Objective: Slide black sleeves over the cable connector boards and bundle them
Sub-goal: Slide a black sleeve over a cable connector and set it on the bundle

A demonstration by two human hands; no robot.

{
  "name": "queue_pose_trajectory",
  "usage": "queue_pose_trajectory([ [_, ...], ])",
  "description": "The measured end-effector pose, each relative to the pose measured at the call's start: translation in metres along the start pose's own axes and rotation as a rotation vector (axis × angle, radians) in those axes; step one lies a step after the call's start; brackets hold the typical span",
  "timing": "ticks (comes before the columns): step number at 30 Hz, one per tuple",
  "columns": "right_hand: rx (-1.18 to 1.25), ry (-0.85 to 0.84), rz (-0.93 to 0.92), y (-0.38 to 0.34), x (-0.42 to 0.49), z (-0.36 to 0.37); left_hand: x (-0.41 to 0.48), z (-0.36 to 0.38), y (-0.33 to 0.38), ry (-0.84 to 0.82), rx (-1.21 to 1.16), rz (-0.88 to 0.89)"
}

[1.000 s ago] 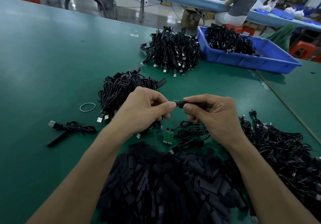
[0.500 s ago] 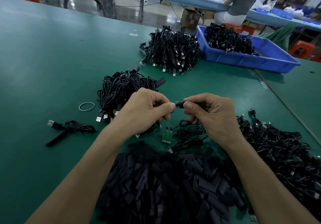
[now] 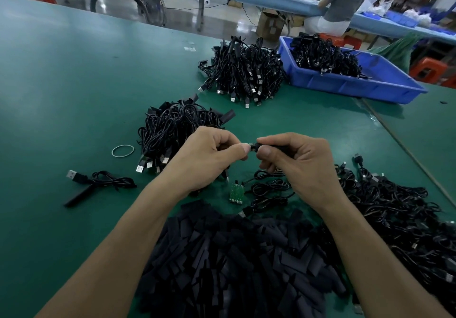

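My left hand (image 3: 207, 159) and my right hand (image 3: 301, 164) meet above the green table. Between their thumbs and forefingers they pinch a black sleeve (image 3: 254, 146) with a bit of connector board showing at its left end. The rest of that sleeve is hidden inside my right hand. A bare green connector board (image 3: 236, 192) lies on the table below the hands, with its coiled black cable (image 3: 270, 189) beside it. A big pile of loose black sleeves (image 3: 234, 263) fills the near edge. A heap of unsleeved cables (image 3: 399, 214) lies to the right.
A bundle of sleeved cables (image 3: 177, 130) lies behind my left hand, and another bundle (image 3: 244, 70) sits farther back. A blue tray (image 3: 357, 85) holds more cables. A rubber band (image 3: 123, 150) and a single sleeved cable (image 3: 98, 182) lie at the left. A person sits at the far bench.
The hands have stayed together in the same spot. The board tip showing between the thumbs looks a little shorter than a second ago.
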State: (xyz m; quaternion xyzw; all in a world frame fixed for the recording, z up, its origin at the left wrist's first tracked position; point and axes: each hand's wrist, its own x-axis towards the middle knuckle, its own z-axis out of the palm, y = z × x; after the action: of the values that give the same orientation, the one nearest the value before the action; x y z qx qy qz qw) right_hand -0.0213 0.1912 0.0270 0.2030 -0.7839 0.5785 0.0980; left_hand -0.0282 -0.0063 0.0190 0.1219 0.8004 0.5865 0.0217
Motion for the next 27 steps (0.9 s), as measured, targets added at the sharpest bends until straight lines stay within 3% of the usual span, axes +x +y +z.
queue_pose_trajectory([
  [13,0.076,0.036,0.059,-0.002,-0.001,0.010,0.001,-0.001,-0.004,-0.019,0.019,0.048],
  [20,0.067,0.398,0.055,-0.002,-0.004,0.021,0.000,0.004,-0.004,0.007,-0.009,0.061],
  [27,0.094,0.478,0.023,-0.002,-0.008,0.040,-0.001,0.012,-0.003,0.074,-0.013,0.135],
])
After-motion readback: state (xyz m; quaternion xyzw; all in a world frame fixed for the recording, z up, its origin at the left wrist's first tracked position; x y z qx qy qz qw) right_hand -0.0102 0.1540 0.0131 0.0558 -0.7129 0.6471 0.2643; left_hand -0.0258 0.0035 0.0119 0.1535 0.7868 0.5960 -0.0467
